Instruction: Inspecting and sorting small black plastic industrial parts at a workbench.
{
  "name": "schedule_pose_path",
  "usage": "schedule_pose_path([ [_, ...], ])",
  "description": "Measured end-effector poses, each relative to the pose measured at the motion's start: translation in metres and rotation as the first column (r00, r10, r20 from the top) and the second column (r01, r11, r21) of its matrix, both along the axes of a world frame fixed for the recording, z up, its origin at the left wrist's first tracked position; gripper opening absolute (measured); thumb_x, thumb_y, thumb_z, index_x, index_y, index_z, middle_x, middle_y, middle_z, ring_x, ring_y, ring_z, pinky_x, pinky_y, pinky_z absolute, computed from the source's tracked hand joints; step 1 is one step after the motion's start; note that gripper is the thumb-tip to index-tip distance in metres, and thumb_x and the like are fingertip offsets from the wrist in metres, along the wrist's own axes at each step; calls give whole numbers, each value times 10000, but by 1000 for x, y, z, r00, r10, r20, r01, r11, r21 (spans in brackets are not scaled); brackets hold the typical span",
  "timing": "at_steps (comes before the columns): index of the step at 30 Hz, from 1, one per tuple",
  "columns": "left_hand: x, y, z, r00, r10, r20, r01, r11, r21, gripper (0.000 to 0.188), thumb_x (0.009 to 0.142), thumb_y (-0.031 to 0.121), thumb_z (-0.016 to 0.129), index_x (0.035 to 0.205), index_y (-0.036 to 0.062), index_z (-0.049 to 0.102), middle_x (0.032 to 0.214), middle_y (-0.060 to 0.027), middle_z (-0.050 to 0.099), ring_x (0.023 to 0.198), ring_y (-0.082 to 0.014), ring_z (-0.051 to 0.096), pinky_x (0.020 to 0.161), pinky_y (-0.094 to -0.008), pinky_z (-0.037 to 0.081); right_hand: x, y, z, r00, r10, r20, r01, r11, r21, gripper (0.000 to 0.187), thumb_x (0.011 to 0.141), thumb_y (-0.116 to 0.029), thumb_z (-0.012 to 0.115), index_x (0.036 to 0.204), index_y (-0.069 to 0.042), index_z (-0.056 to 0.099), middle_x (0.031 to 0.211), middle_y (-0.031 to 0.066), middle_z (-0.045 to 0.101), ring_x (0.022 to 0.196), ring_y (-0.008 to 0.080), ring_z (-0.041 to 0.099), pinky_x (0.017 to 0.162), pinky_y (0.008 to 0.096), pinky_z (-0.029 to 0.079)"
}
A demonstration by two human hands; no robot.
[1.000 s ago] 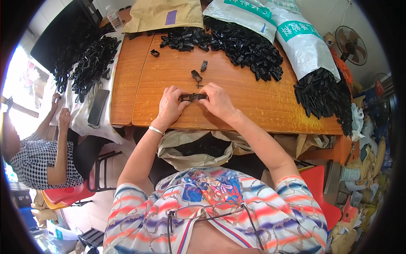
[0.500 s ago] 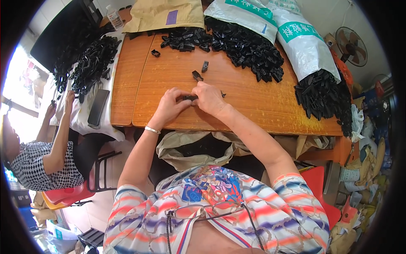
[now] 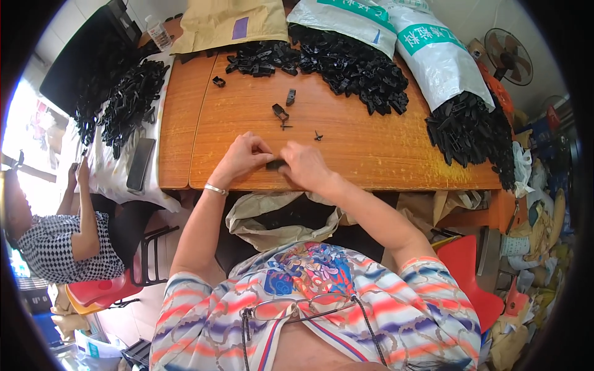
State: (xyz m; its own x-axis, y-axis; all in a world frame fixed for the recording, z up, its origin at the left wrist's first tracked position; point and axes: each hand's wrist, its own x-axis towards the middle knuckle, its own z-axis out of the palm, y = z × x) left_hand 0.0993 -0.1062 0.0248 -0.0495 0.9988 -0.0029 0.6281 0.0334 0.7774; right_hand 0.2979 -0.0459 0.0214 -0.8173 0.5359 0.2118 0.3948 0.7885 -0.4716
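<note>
Small black plastic part (image 3: 273,166) between your hands, near the table's (image 3: 371,157) front edge

Your right hand (image 3: 305,167) grips the right end of the black plastic part, its curled fingers covering much of it. Your left hand (image 3: 244,156) has its fingertips at the left end; you cannot tell from this view whether they close on it.

Expect the part to feel light and stiff, perhaps a little slick on its smooth faces; any thin tabs could snap if you bend them hard. A pinch between thumb and forefinger along its longer sides, near the ends, looks surest.

Beyond your hands lie 2 loose black clips (image 3: 280,112) and, to the right, 1 small black prong-shaped piece (image 3: 318,136). Farther back, a heap of black parts (image 3: 352,71) spreads below a white sack (image 3: 346,25).
</note>
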Motion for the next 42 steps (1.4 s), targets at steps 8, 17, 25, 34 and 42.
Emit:
schedule_pose_path([
  [8,17,53,7,953,292,-79,-271,941,203,338,824,170,702,1142,84,624,1000,-112,596,869,-235,611,754,-362,517,71,-68,-20,985,170,-36,-169,985,21,268,716,-169,747,913,-57,604,879,126,572,763,330,630,644,411,524],
  [17,22,64,7,894,172,-414,-24,941,338,229,794,88,685,1014,76,622,1067,-116,530,1012,-305,539,818,-405,495,69,87,14,965,-126,-229,182,954,240,122,788,-68,668,909,-79,662,875,116,611,809,322,632,680,394,529],
  [25,49,32,-4,958,163,-238,-74,937,342,266,747,125,747,980,72,631,917,-111,573,931,-318,584,771,-397,496,46,201,11,944,-331,-9,302,849,434,178,839,-30,521,954,-83,646,1015,162,545,839,349,650,719,427,541],
  [34,47,23,-12,977,187,-98,-138,918,371,337,712,103,770,1015,53,631,935,-114,586,904,-320,593,760,-396,503,44,172,20,945,-300,-134,324,918,230,245,725,-155,747,891,-61,595,930,151,583,812,349,634,698,437,521],
  [42,39,21,-17,970,233,-69,-194,914,356,313,711,56,765,994,21,637,941,-122,571,822,-283,608,726,-365,510,38,82,11,927,-261,-270,168,931,-324,208,761,-129,718,897,-26,598,842,115,658,749,228,665,658,321,514],
])
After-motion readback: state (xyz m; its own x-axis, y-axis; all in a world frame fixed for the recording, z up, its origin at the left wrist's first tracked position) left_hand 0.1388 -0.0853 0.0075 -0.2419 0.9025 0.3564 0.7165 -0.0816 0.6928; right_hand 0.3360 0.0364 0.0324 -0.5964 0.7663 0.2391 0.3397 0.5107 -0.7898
